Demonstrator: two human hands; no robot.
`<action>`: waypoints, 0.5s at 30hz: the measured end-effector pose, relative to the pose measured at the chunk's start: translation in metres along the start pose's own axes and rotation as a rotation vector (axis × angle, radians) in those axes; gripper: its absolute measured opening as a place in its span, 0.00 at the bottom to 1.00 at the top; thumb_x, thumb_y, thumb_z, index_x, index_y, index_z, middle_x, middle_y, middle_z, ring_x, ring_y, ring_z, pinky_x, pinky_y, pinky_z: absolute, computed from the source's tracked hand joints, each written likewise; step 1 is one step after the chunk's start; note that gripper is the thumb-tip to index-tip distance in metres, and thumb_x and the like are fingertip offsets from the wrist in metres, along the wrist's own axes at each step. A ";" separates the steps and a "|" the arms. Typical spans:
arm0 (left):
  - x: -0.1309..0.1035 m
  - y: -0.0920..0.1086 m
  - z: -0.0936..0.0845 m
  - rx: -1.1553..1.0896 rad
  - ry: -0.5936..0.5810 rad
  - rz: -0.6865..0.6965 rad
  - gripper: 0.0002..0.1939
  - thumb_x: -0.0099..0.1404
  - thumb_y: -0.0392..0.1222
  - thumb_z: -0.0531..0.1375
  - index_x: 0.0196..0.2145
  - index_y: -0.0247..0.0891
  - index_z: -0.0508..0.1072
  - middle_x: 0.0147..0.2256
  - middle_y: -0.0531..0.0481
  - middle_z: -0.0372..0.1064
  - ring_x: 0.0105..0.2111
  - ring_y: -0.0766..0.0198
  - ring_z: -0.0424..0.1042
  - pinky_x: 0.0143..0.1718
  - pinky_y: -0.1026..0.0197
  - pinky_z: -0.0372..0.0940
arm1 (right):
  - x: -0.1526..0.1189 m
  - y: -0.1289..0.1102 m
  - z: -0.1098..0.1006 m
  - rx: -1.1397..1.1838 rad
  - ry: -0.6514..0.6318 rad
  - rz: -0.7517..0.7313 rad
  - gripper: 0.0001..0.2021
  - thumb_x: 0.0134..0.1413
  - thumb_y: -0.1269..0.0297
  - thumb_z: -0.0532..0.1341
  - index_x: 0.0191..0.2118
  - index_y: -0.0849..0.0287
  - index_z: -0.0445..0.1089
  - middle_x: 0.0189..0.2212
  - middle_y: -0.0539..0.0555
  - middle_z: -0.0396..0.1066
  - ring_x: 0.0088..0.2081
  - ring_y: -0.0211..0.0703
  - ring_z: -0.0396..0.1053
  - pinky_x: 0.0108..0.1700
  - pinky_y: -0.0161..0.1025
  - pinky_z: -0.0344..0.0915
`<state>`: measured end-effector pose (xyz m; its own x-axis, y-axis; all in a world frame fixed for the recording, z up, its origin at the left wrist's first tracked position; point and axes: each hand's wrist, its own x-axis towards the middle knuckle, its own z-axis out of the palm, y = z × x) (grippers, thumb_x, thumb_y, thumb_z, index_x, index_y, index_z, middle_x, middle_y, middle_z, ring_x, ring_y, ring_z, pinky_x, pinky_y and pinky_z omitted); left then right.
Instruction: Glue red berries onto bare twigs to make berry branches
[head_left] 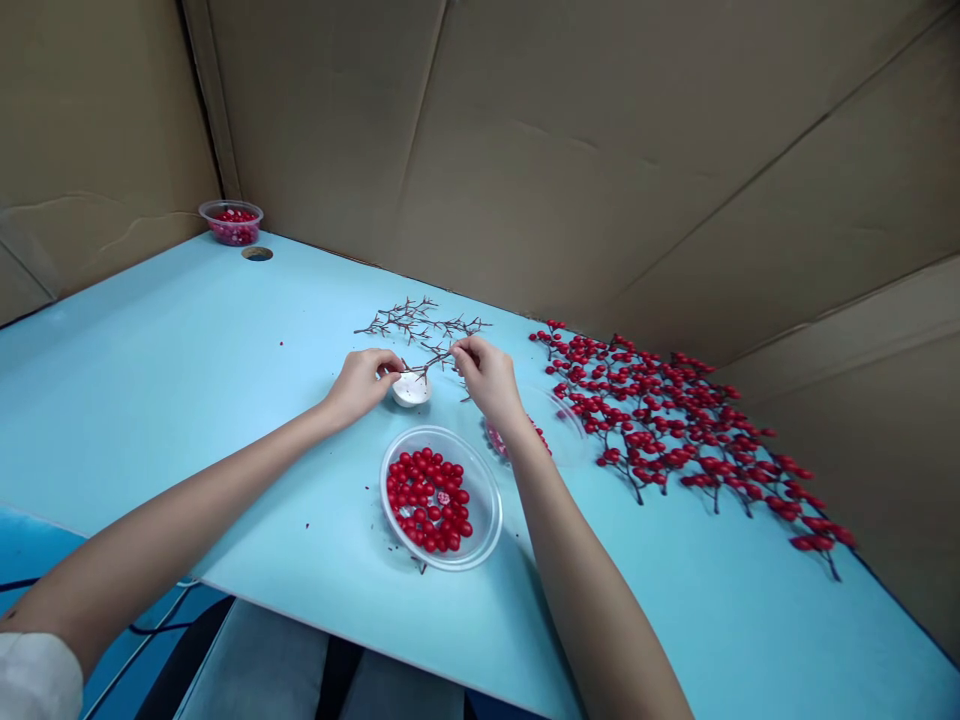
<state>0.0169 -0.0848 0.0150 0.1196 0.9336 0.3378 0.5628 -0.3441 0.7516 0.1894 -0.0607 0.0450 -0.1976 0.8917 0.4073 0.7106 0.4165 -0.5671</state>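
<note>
A thin brown bare twig [426,368] is pinched between both hands above a small white cup [412,389]. My left hand [364,383] closes on its left end, beside the cup's rim. On the right end, the fingers of my right hand [484,372] are closed too. Nearer to me stands a clear round bowl [487,530] with red berries [429,500] in it. Several bare brown twigs [420,320] lie just behind the hands. Partly hidden by my right forearm is another clear container [499,440] of red beads.
Many berry-covered branches [660,410] spread over the right side of the blue table [187,400]. At the far left corner sits a tub of red berries [234,224], near a round hole [257,254]. Cardboard walls [525,150] enclose the back. A clear lid [574,425] lies beside the branches.
</note>
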 end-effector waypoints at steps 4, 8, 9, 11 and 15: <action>0.000 0.000 -0.001 0.021 -0.002 0.025 0.07 0.54 0.30 0.55 0.27 0.35 0.72 0.30 0.51 0.72 0.31 0.66 0.68 0.34 0.65 0.62 | 0.000 0.003 0.003 -0.006 -0.020 0.032 0.08 0.47 0.66 0.49 0.23 0.59 0.62 0.19 0.51 0.64 0.24 0.39 0.62 0.27 0.34 0.56; 0.000 0.000 -0.003 0.064 -0.011 0.044 0.07 0.54 0.30 0.55 0.27 0.35 0.72 0.30 0.49 0.72 0.32 0.64 0.68 0.36 0.63 0.61 | -0.001 0.007 0.008 -0.016 -0.050 0.057 0.08 0.47 0.66 0.49 0.21 0.58 0.61 0.17 0.50 0.63 0.24 0.39 0.62 0.27 0.34 0.56; 0.000 0.000 -0.003 0.077 -0.016 0.051 0.06 0.54 0.30 0.55 0.27 0.35 0.72 0.30 0.49 0.71 0.32 0.64 0.68 0.37 0.62 0.61 | -0.001 0.009 0.009 -0.019 -0.058 0.063 0.08 0.47 0.66 0.50 0.21 0.58 0.60 0.17 0.50 0.63 0.24 0.39 0.62 0.27 0.34 0.56; 0.000 -0.001 -0.002 0.101 -0.026 0.063 0.06 0.54 0.30 0.55 0.27 0.34 0.72 0.29 0.49 0.71 0.33 0.63 0.67 0.38 0.61 0.60 | -0.001 0.011 0.012 -0.026 -0.071 0.075 0.08 0.47 0.67 0.50 0.21 0.59 0.60 0.17 0.50 0.63 0.23 0.39 0.61 0.27 0.34 0.56; 0.001 -0.003 -0.001 0.145 -0.034 0.080 0.06 0.55 0.30 0.55 0.28 0.34 0.72 0.30 0.48 0.71 0.33 0.62 0.67 0.39 0.60 0.60 | -0.001 0.013 0.014 -0.039 -0.085 0.087 0.08 0.47 0.67 0.50 0.22 0.59 0.61 0.16 0.49 0.62 0.23 0.38 0.61 0.28 0.34 0.55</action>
<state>0.0148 -0.0833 0.0133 0.1950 0.9074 0.3722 0.6624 -0.4018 0.6323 0.1893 -0.0540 0.0277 -0.1896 0.9368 0.2942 0.7529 0.3310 -0.5688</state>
